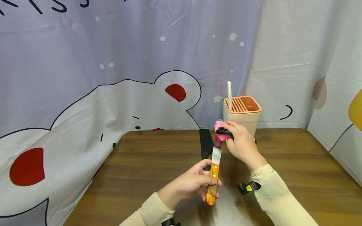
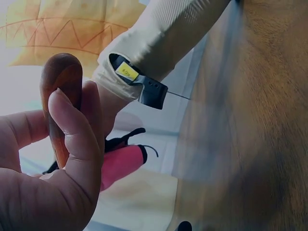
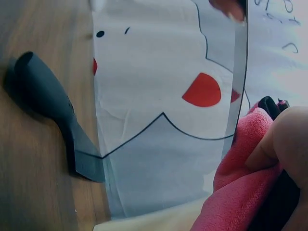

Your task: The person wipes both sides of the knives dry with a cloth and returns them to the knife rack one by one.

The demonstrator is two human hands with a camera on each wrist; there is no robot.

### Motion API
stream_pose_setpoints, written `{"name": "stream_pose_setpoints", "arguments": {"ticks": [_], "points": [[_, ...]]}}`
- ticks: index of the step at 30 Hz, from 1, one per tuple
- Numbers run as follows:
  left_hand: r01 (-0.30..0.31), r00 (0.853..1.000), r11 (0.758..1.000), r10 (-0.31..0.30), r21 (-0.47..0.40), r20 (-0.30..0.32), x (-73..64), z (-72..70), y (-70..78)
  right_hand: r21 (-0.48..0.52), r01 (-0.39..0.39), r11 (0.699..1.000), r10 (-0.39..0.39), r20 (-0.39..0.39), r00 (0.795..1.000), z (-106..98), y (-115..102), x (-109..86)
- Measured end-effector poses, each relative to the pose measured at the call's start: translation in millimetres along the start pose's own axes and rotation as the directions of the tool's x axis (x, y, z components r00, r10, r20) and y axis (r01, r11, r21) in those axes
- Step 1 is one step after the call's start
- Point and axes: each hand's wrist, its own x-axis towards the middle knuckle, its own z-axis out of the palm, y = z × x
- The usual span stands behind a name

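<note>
My left hand (image 1: 195, 180) grips the orange riveted handle (image 1: 214, 175) of a flat-bladed knife, its thumb laid across the front. The blade (image 1: 216, 154) points up and away from me. In the left wrist view the handle (image 2: 62, 108) sits between the thumb and fingers. My right hand (image 1: 241, 142) pinches a pink cloth (image 1: 220, 130) with black parts around the upper blade, hiding much of it. In the right wrist view the plush cloth (image 3: 240, 168) is bunched under the fingers. A black spatula (image 1: 206, 142) lies on the table behind the left hand.
A cream utensil holder (image 1: 244, 121) with an orange slotted top stands at the back, just behind my right hand. One white handle (image 1: 229, 94) sticks up from it. The wooden table (image 1: 158, 144) ends against a printed curtain (image 1: 127, 103).
</note>
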Motion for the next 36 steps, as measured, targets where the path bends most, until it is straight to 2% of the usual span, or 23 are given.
{"name": "stream_pose_setpoints", "arguments": {"ticks": [8,16,22,26,30,34,36], "points": [[-0.021,0.999,1.000,0.020,-0.024,-0.047,-0.8,-1.2,0.6,-0.002,0.098,0.995,-0.098,0.066,0.993,2,-22,-9.7],[-0.023,0.997,0.999,0.020,-0.044,-0.080,-1.4,-4.1,1.8,0.061,0.198,0.978,-0.205,0.147,0.968,-9,-38,-16.5],[-0.033,0.995,0.998,0.028,-0.051,-0.093,-1.0,-6.5,1.0,0.157,0.239,0.958,-0.272,0.239,0.932,-18,-44,-18.1],[-0.043,0.992,0.998,0.037,-0.050,-0.117,-0.5,-7.3,-0.9,0.242,0.206,0.948,-0.278,0.319,0.906,-25,-45,-19.9],[-0.045,0.992,0.998,0.039,-0.043,-0.124,0.6,-7.4,-3.4,0.329,0.175,0.928,-0.303,0.395,0.867,-33,-43,-19.8],[-0.043,0.993,0.999,0.039,-0.032,-0.115,2.7,-6.9,-6.5,0.368,0.146,0.918,-0.318,0.463,0.827,-39,-36,-18.5],[-0.045,0.993,0.999,0.042,-0.026,-0.111,3.7,-6.3,-7.5,0.380,0.139,0.915,-0.321,0.475,0.819,-43,-32,-17.4]]}}
